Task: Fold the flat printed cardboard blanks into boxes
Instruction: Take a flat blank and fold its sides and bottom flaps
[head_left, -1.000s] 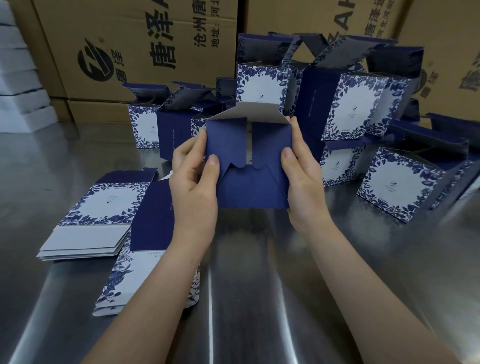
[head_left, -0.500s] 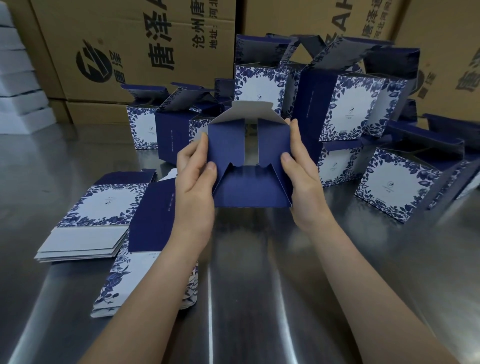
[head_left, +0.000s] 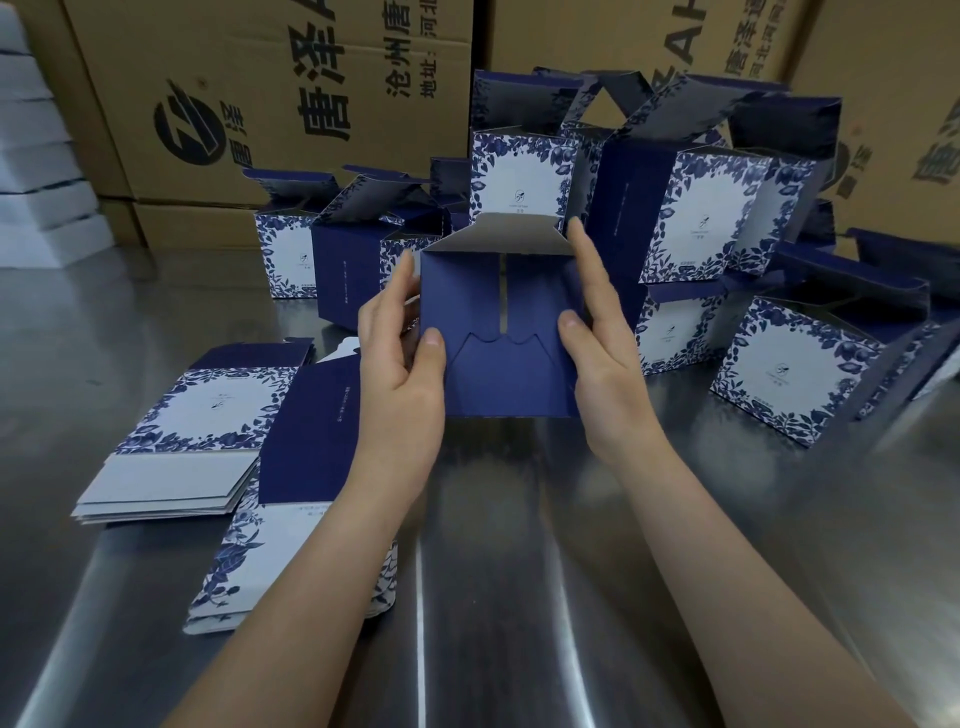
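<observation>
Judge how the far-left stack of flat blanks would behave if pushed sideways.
The stack of flat blanks would probably fan apart rather than slide as one: its sheet edges sit unevenly. The polished steel table looks smooth, so the bottom sheet likely slips easily. Each sheet is thin card, so probably light and bendy.

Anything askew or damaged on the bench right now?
No damage visible. The box held by the left hand and right hand shows a narrow gap between its bottom flaps, not yet locked. One finished box at right lies tilted, not upright.
</observation>
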